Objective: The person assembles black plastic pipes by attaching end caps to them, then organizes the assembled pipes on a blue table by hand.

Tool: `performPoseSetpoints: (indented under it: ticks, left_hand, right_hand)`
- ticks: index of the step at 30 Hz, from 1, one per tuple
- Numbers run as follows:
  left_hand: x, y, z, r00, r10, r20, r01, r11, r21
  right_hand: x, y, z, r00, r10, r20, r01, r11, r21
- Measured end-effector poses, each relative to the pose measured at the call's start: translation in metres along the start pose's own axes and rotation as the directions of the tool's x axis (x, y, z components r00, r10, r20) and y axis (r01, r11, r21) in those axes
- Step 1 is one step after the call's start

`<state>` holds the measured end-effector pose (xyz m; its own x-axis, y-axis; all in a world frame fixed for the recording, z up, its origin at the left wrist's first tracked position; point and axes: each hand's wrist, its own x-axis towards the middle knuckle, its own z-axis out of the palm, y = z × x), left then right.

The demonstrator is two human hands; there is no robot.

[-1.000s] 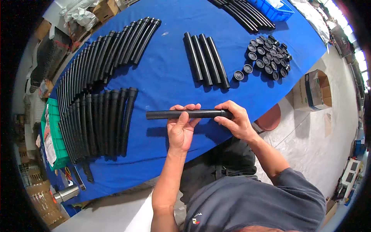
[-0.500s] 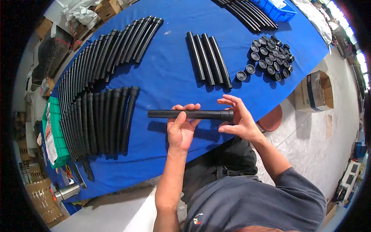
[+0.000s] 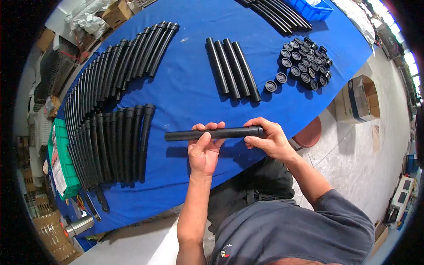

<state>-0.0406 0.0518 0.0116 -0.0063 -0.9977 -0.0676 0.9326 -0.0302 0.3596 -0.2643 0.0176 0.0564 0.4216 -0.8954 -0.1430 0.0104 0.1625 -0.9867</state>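
Observation:
A black tube (image 3: pixel 179 136) lies level in front of me, above the blue cloth. My left hand (image 3: pixel 203 155) is closed around its middle, with the thumb on the near side and the fingertips showing over the far side. At the tube's right end sits a wider black cap (image 3: pixel 253 131). Thumb and fingers of my right hand (image 3: pixel 273 141) pinch this cap, and its outer end is partly hidden by them. Beyond my hands, several bare black tubes (image 3: pixel 232 70) lie side by side. To their right is a cluster of round black caps (image 3: pixel 304 64).
Two rows of capped tubes (image 3: pixel 128 141) cover the left of the blue-clothed table (image 3: pixel 190 79). A green basket (image 3: pixel 66 163) and a metal cylinder (image 3: pixel 80 224) are at the left edge. More tubes (image 3: pixel 278 15) and a blue crate (image 3: pixel 320 12) lie far off. A cardboard box (image 3: pixel 357 99) and stool (image 3: pixel 308 134) stand right.
My right hand's fingers have closed onto the cap, where they were spread around it before. The view has shifted slightly; my left hand keeps its hold on the tube.

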Motion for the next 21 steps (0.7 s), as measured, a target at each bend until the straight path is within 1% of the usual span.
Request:
performPoseSetpoints:
  ticks: [3, 6, 9, 12, 13, 14, 15, 16, 17, 18, 19, 21]
  left_hand:
    - [-0.002, -0.001, 0.0, 1.0, 0.006, -0.01, -0.006, 1.0, 0.018]
    - [-0.002, 0.0, 0.002, 1.0, 0.011, -0.004, -0.011, 0.999, 0.037]
    - [-0.001, 0.0, 0.001, 1.0, 0.012, 0.006, -0.012, 0.999, 0.043]
    - [-0.001, -0.002, 0.007, 0.999, 0.023, -0.025, -0.022, 0.998, 0.053]
    - [0.0, -0.002, 0.01, 0.999, 0.03, -0.042, -0.027, 0.998, 0.059]
    - [0.0, -0.002, 0.012, 0.999, 0.016, -0.039, -0.013, 0.997, 0.078]
    - [0.0, -0.002, 0.014, 0.999, 0.002, -0.039, 0.001, 0.995, 0.096]
    - [-0.001, -0.002, 0.014, 0.999, -0.011, -0.039, 0.015, 0.993, 0.115]
    - [-0.001, -0.001, 0.012, 1.0, -0.009, -0.03, 0.012, 0.995, 0.099]
    - [-0.001, 0.0, 0.009, 1.0, -0.007, -0.021, 0.008, 0.997, 0.083]
    - [-0.002, 0.001, 0.007, 1.0, -0.004, -0.013, 0.005, 0.998, 0.067]
    - [-0.001, 0.0, 0.005, 1.0, 0.013, -0.021, -0.012, 0.998, 0.059]
  right_hand:
    - [-0.001, -0.002, -0.001, 1.0, -0.019, 0.006, 0.02, 0.998, -0.062]
    - [-0.004, 0.003, 0.003, 0.997, -0.055, -0.045, 0.05, 0.994, -0.094]
    - [-0.004, 0.005, 0.005, 0.994, -0.082, -0.068, 0.078, 0.995, -0.059]
    - [-0.004, 0.006, 0.001, 0.998, -0.045, -0.04, 0.042, 0.997, -0.07]
    - [-0.002, 0.007, -0.002, 0.988, -0.152, -0.024, 0.142, 0.964, -0.224]
    - [0.0, 0.009, -0.005, 0.968, -0.252, 0.009, 0.237, 0.898, -0.371]
    - [0.001, 0.007, -0.005, 0.938, -0.342, 0.057, 0.323, 0.8, -0.505]
    - [0.001, 0.005, -0.001, 0.958, -0.287, -0.015, 0.272, 0.921, -0.279]
    - [-0.001, 0.002, 0.007, 0.974, -0.214, -0.069, 0.212, 0.977, -0.03]
    - [-0.003, -0.004, 0.012, 0.986, -0.128, -0.103, 0.148, 0.963, 0.224]
    - [-0.004, -0.009, 0.007, 0.998, -0.038, -0.056, 0.052, 0.963, 0.265]
    - [-0.004, -0.001, -0.002, 0.998, 0.013, 0.064, -0.024, 0.986, 0.165]
